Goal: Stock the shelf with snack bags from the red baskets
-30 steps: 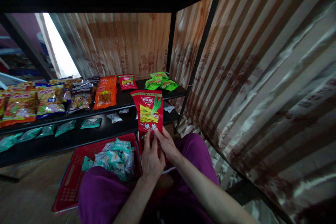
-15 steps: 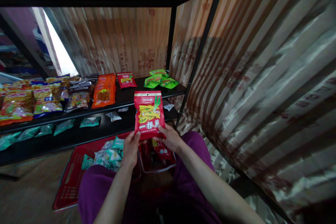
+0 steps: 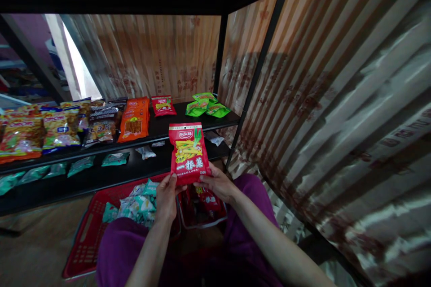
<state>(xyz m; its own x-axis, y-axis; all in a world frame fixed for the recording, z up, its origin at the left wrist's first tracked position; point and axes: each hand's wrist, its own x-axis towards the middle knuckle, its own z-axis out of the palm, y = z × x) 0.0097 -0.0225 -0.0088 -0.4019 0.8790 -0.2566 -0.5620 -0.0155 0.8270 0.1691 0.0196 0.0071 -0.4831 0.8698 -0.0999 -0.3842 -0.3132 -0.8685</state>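
Observation:
A red snack bag (image 3: 189,154) stands upright between my two hands, its printed front with yellow sticks and a green stalk turned towards me. My left hand (image 3: 167,193) pinches its lower left corner, thumb on the front. At the lower right corner my right hand (image 3: 217,184) grips it the same way. Below the bag, a container (image 3: 202,224) between my knees holds more red bags, partly hidden by my hands. One matching red bag (image 3: 163,106) lies on the upper shelf (image 3: 168,123), beyond the held one.
Orange bags (image 3: 134,121), dark bags (image 3: 103,124) and noodle-snack bags (image 3: 60,128) line the shelf's left. Green packets (image 3: 207,105) lie at its right end. Teal packets (image 3: 81,166) rest on the lower shelf. A red basket (image 3: 84,237) holds teal-and-white packets. A black post (image 3: 257,71) stands at right.
The held red bag has moved slightly down and left, tilting a little. Both hands keep their grip on it. The view has shifted slightly.

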